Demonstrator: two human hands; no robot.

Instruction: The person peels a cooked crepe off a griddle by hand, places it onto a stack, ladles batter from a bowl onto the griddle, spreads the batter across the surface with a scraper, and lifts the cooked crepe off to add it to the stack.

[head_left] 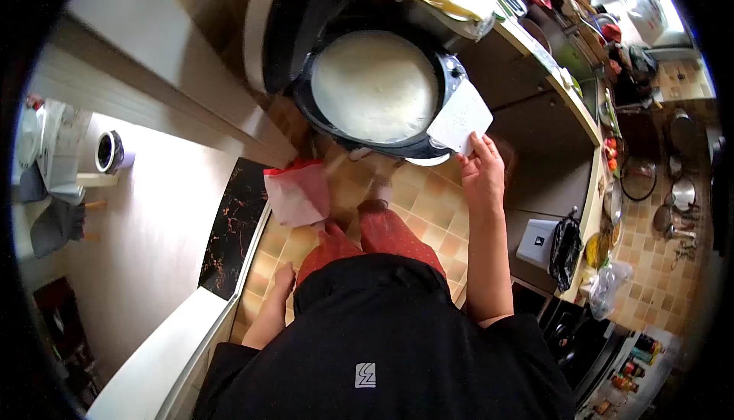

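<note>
In my right hand (483,164), a white flat plastic scraper (462,119) is pinched at its lower corner between thumb and fingers. It overlaps the right rim of a large round black pot (325,123). The pot holds a smooth, pale, creamy mass (375,87) that looks like batter or dough. My left hand (284,276) hangs low by my left leg, away from the pot; its fingers are too small and turned away to make out.
A tall black and white raised part (264,26) stands left of the pot. A pinkish-white bag (298,194) is on the tiled floor (424,198) by my feet. Along the right runs a cluttered counter (585,125) above dark cabinets, with a black bag (566,244) hanging from it.
</note>
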